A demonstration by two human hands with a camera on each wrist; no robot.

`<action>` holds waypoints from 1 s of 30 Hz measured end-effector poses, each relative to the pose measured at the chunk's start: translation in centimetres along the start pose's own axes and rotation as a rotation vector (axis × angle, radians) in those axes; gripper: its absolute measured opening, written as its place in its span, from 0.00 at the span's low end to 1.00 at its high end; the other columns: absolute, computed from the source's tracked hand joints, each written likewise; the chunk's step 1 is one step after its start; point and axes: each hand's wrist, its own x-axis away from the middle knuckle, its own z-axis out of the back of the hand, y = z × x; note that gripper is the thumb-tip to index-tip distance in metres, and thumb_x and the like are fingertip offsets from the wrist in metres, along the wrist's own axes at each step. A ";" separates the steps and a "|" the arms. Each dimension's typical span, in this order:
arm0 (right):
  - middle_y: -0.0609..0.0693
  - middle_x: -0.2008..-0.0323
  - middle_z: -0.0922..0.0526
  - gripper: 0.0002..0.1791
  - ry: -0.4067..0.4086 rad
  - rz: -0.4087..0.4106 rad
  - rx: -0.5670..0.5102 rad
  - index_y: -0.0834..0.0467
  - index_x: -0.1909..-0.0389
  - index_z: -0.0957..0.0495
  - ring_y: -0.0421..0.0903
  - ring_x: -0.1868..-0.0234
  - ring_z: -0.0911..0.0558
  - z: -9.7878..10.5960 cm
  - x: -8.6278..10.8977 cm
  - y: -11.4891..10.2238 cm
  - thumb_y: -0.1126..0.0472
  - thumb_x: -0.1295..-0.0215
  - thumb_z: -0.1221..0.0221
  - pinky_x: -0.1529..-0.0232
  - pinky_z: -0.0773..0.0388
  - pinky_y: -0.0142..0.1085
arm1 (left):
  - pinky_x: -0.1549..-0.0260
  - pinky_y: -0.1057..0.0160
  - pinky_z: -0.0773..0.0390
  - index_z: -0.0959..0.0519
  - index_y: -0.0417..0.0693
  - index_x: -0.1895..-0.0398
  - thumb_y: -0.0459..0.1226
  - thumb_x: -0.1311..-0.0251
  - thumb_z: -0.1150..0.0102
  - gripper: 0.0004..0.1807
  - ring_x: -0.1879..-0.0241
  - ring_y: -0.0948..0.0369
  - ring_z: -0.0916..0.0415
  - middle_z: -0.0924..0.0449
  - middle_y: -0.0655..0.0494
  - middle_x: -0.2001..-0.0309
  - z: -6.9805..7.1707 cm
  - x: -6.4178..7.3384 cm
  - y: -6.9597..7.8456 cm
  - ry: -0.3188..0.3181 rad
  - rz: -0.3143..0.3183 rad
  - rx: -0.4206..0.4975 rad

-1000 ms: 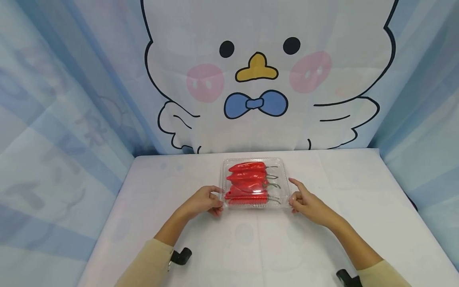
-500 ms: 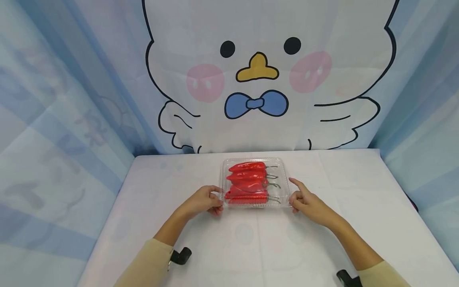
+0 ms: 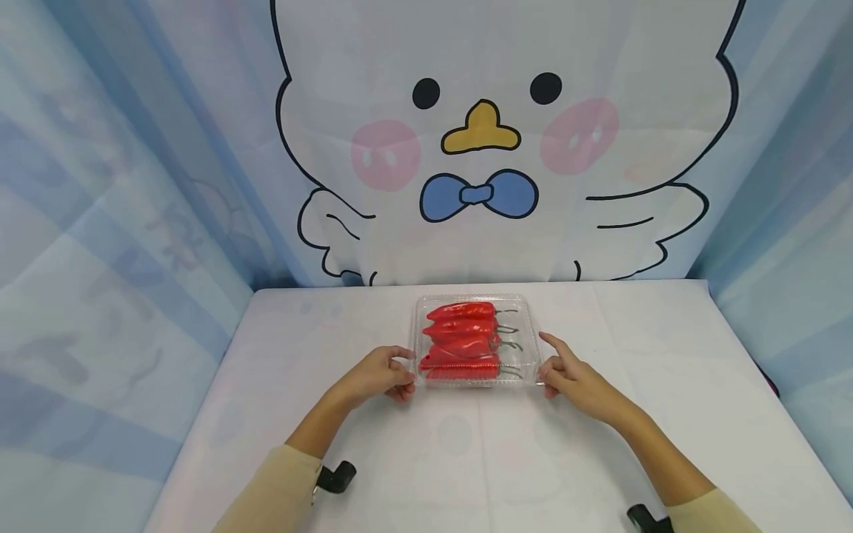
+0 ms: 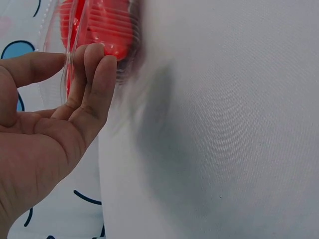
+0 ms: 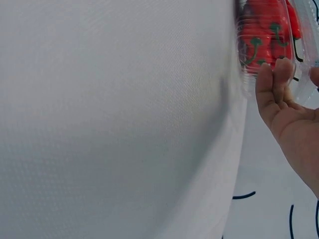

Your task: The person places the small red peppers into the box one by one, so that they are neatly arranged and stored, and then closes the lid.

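Observation:
A clear plastic clamshell box (image 3: 528, 322) lies on the table with several red peppers (image 3: 462, 327) inside, their green stems pointing right. Its lid appears to be down over them. At the box's left front corner my left hand (image 3: 380, 374) pinches the rim; the left wrist view has fingers below the rim and a digit on its other side. My right hand (image 3: 574, 379) holds the right front corner, index finger stretched out along the side. In the right wrist view two fingertips (image 5: 282, 67) touch the ridged wall, and the thumb side is partly cut off.
A white cloth covers the table (image 3: 466, 459), whose back edge is just behind the box. Beyond hangs a curtain (image 3: 476, 244) printed with a cartoon character, and blue curtains (image 3: 793, 222) close off both sides. Black wrist mounts (image 3: 336, 476) show at the sleeves.
The head view has shifted very slightly. Both hands keep their places at the box's front corners, and the box and peppers stay where they were.

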 end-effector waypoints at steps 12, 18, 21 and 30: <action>0.54 0.61 0.17 0.38 0.031 -0.044 0.061 0.62 0.19 0.56 0.44 0.63 0.19 0.7 0.1 -0.3 0.60 0.22 0.50 0.58 0.19 0.32 | 0.61 0.58 0.09 0.31 0.33 0.31 0.33 0.30 0.40 0.27 0.71 0.58 0.16 0.14 0.46 0.67 0.5 0.4 0.3 0.017 -0.003 -0.021; 0.53 0.57 0.18 0.35 0.062 -0.027 0.128 0.63 0.20 0.52 0.43 0.62 0.20 1.9 0.4 -0.4 0.63 0.23 0.52 0.57 0.20 0.31 | 0.58 0.57 0.10 0.31 0.36 0.31 0.35 0.30 0.40 0.27 0.66 0.57 0.16 0.14 0.46 0.63 1.4 1.1 0.6 0.085 -0.001 -0.076; 0.56 0.54 0.18 0.33 0.080 -0.015 0.169 0.63 0.21 0.51 0.44 0.60 0.19 2.8 0.6 -0.6 0.62 0.20 0.52 0.55 0.19 0.33 | 0.55 0.56 0.10 0.32 0.36 0.30 0.35 0.29 0.41 0.27 0.63 0.56 0.15 0.14 0.43 0.60 2.1 1.5 0.8 0.118 -0.028 -0.102; 0.64 0.42 0.22 0.34 0.139 0.026 0.299 0.64 0.21 0.48 0.59 0.47 0.16 6.6 1.0 -2.0 0.49 0.17 0.54 0.46 0.16 0.58 | 0.49 0.52 0.13 0.31 0.39 0.28 0.41 0.28 0.40 0.29 0.49 0.48 0.16 0.18 0.43 0.47 4.7 3.0 2.0 0.260 -0.099 -0.246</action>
